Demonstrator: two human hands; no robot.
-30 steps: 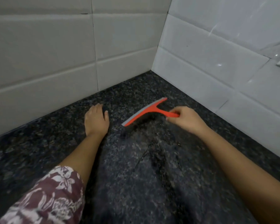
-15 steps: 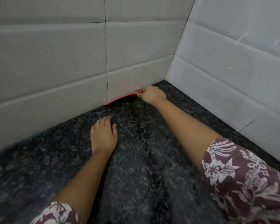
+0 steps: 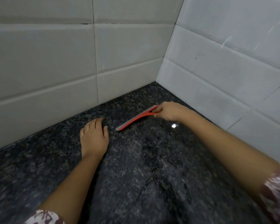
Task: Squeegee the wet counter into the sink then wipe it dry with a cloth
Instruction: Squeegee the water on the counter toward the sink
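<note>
Your right hand (image 3: 169,111) is closed around the handle of the orange squeegee (image 3: 136,118); the fingers (image 3: 158,110) curl over the handle's end and hide most of it, so only the fork where handle meets blade shows at the knuckles. The blade runs out from your fist toward the lower left, its grey rubber edge down on the dark speckled counter (image 3: 152,175). The far tip of the blade ends just beside your left hand (image 3: 94,139), with a narrow strip of bare stone between them; not touching.

Your left hand lies flat, palm down, fingers together and extended toward the back tiled wall (image 3: 55,62). It holds nothing.

Squeegee position: near the corner where the back wall meets the right tiled wall (image 3: 225,62), clear of both. A bright reflection (image 3: 173,125) sits on the counter just below your right wrist. Darker streaks run along the stone between your two forearms. Floral sleeve (image 3: 276,191) visible at the right edge.
</note>
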